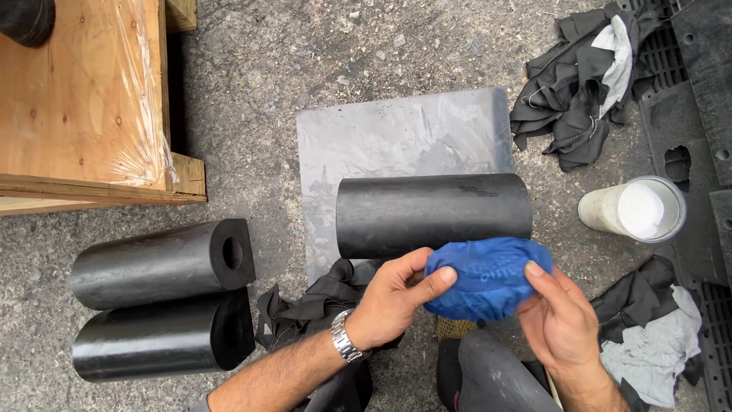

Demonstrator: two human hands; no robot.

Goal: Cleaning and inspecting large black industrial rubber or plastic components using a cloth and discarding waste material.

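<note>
A blue cloth (488, 278), bunched into a rounded wad, sits between both hands just in front of a black cylinder (433, 214). The left hand (389, 301) is closed on the cloth's left end, thumb on top and fingers curled beneath; a metal watch (345, 337) is on that wrist. The right hand (560, 320) grips the cloth's right end, its thumb pressed on the upper edge. The cloth's top edge touches or nearly touches the lower side of the cylinder, which lies on its side across a grey sheet (396, 137) spread on the concrete ground (267, 69).

Below the left hand lies a dark rag (320, 301). To the left, two more black cylinders (160, 305) lie side by side on the ground, the upper one showing a hole in its end. A wooden crate (84, 99) stands at the upper left. To the right are a white jar (633, 210), a pile of black rags (579, 84) above it and another heap of black and grey rags (656, 336) below it.
</note>
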